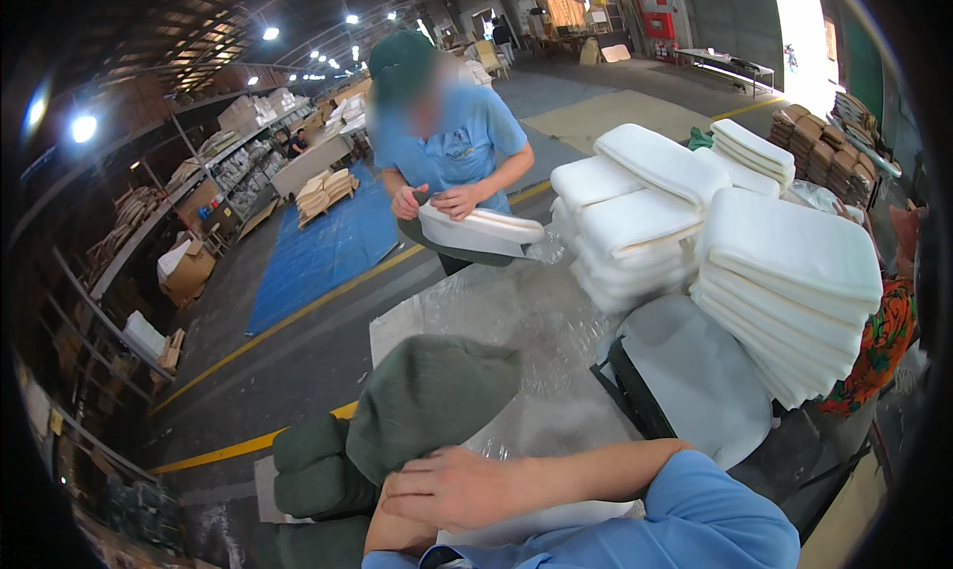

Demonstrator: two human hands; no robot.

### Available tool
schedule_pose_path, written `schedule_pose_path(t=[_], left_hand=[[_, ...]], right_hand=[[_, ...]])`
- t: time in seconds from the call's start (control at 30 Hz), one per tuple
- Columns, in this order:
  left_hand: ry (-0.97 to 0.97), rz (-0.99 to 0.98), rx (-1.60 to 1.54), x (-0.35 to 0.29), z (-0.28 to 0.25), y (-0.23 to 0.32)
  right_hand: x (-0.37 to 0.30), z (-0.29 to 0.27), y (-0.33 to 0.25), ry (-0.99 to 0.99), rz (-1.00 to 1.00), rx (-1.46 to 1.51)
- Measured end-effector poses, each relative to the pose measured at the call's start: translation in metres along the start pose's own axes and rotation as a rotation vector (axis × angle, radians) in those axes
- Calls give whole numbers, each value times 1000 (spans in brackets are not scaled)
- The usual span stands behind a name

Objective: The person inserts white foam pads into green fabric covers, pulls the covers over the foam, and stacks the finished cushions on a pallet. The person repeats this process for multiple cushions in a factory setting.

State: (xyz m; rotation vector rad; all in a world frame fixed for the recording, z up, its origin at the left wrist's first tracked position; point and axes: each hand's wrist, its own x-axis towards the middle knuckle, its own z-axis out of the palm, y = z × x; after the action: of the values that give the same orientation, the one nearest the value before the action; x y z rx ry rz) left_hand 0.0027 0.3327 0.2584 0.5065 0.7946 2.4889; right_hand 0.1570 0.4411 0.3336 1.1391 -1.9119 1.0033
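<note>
One green cover [432, 395] sits just beyond your half-curled right hand [452, 487], laid across your left forearm [394, 535]; its hold, and your hidden left hand's state, you can't tell.

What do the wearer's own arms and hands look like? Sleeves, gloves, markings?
Right arm: plain light blue sleeve ending around the elbow, bare forearm below. Right hand ungloved, no watch visible. Left forearm is bare where it shows; left hand is hidden, so can't tell there.
</note>
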Motion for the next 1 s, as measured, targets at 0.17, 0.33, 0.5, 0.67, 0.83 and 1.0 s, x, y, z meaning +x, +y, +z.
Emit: schedule_pose_path(t=[0.17, 0.33, 0.5, 0.67, 0.83, 1.0], left_hand=[[-15, 87, 15, -21, -8, 22], [-32, 121, 2, -25, -15, 18], [-45, 150, 17, -31, -16, 23], [-55, 157, 9, -39, -20, 17], [-38, 183, 70, -43, -25, 14], [64, 150, -1, -49, -26, 8]], right_hand=[[-18, -50, -3, 169, -41, -82], [-43, -114, 19, 355, 395, -439], [-94, -91, 42, 153, 737, 75], [-86, -80, 37, 294, 702, 127], [-67, -79, 45, 209, 693, 239], [-77, -70, 56, 277, 747, 213]])
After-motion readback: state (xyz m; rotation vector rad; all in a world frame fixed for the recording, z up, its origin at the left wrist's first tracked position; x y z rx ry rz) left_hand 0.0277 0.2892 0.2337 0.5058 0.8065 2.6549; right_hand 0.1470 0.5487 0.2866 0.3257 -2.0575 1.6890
